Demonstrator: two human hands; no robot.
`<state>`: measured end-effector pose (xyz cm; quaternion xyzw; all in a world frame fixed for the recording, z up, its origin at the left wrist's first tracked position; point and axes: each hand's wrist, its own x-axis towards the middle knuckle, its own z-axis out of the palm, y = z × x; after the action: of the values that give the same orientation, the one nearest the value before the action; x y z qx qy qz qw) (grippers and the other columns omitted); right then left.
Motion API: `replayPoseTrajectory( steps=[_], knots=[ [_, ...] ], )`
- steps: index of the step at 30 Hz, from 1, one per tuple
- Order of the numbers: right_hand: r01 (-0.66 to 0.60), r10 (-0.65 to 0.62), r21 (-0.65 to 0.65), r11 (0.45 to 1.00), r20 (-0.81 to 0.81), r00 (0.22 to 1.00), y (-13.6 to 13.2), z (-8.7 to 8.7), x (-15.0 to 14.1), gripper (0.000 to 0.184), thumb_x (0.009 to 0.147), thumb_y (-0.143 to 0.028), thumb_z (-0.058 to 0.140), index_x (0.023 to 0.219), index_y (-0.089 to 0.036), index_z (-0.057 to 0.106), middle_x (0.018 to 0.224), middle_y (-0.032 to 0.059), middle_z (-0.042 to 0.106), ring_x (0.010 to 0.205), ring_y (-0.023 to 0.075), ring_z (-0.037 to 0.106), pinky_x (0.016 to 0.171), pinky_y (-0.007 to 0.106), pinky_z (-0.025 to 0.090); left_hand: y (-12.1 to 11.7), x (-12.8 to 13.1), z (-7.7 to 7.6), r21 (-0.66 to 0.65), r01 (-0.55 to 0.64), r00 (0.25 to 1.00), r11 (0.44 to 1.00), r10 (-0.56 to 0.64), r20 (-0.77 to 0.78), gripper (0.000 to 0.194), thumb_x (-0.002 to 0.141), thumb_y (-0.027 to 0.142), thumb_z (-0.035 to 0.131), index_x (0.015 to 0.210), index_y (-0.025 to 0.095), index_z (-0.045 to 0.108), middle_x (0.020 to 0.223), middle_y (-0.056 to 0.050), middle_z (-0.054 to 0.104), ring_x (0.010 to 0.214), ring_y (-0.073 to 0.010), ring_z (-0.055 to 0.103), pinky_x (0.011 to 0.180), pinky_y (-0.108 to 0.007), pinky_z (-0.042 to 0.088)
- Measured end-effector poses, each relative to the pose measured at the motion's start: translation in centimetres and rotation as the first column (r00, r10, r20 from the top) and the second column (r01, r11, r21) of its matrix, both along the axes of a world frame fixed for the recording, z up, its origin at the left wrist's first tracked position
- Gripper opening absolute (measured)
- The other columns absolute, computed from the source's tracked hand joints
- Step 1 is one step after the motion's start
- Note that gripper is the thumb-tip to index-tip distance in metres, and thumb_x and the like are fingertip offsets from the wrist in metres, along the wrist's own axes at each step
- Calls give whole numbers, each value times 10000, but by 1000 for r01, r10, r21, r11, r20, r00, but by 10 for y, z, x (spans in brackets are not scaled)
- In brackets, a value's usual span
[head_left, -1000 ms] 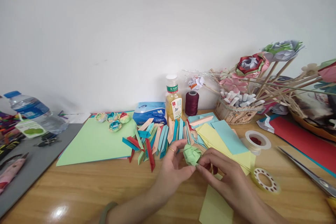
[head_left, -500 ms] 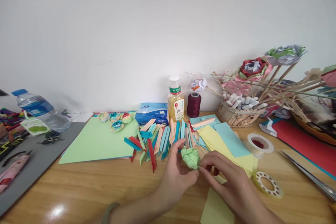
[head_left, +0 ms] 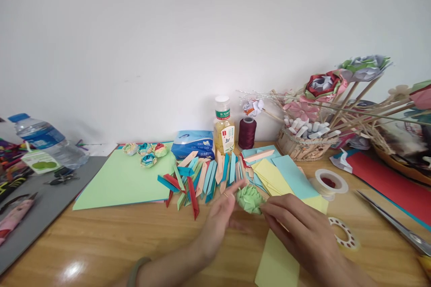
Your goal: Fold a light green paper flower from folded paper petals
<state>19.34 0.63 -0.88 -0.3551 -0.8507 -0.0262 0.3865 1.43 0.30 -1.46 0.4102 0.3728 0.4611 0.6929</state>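
A light green folded-paper flower (head_left: 249, 199) is pinched at its lower right edge by the fingertips of my right hand (head_left: 296, 224). My left hand (head_left: 220, 215) is open at the flower's left side. Its index finger stretches up beside the petals, and its thumb, smeared by motion, is apart from the flower below. Just beyond the hands lie several folded paper strips (head_left: 193, 197) in red, blue, green and peach. Under my right forearm rests a pale yellow paper sheet (head_left: 278, 260).
Small paper flowers (head_left: 148, 160) sit on green sheets (head_left: 124, 184) at the left. Behind stand a tissue pack (head_left: 191, 143), a drink bottle (head_left: 224, 132) and a maroon thread spool (head_left: 247, 133). At the right are a chalk basket (head_left: 303, 147), tape rolls (head_left: 343, 233) and scissors (head_left: 393, 222).
My left thumb has come away from the flower and the left fingers have straightened. My right hand keeps its pinch, and the flower has turned and shifted slightly right.
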Motion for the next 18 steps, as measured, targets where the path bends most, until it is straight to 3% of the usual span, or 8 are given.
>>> replayPoseTrajectory(
  steps=[3, 6, 9, 13, 18],
  knots=[
    [-171, 169, 26, 985, 69, 983, 1, 13, 11, 312, 927, -136, 313, 1027, -215, 598, 802, 75, 697, 713, 187, 655, 582, 289, 495, 7, -4, -2, -160, 32, 994, 987, -15, 110, 613, 805, 614, 356, 1279, 233, 438, 1200, -130, 534, 861, -239, 617, 516, -278, 512],
    [-299, 279, 65, 952, 215, 936, 1, 25, 16, 359, 936, -127, 268, 1086, -194, 587, 830, 87, 721, 763, 205, 662, 625, 311, 515, 12, -7, -5, -259, 160, 978, 952, -117, 174, 655, 792, 650, 324, 1171, 160, 536, 921, -122, 627, 661, -196, 630, 448, -276, 504],
    [-305, 282, 92, 948, 201, 938, 2, 26, 13, 344, 927, -115, 282, 1042, -178, 600, 820, 84, 719, 761, 197, 656, 606, 297, 519, 12, -9, -4, -245, 207, 969, 947, -164, 186, 471, 757, 508, 552, 1069, 158, 595, 820, -73, 606, 595, -151, 599, 468, -269, 514],
    [-201, 201, -84, 976, -2, 980, 7, 15, 3, 195, 857, -110, 458, 943, -195, 612, 775, 58, 666, 702, 163, 616, 571, 266, 508, 12, -10, 2, -190, 98, 980, 977, -62, 189, 396, 666, 254, 716, 1041, 179, 614, 884, -53, 573, 715, -142, 582, 598, -263, 511],
    [-188, 70, -440, 878, -270, 960, 10, 8, -7, 72, 841, -214, 534, 843, -205, 605, 821, 52, 640, 744, 168, 610, 626, 272, 519, 13, -8, 5, -134, 62, 978, 989, -33, 206, 363, 638, 176, 727, 985, 188, 621, 975, -55, 551, 794, -159, 557, 676, -307, 498]
  ],
)
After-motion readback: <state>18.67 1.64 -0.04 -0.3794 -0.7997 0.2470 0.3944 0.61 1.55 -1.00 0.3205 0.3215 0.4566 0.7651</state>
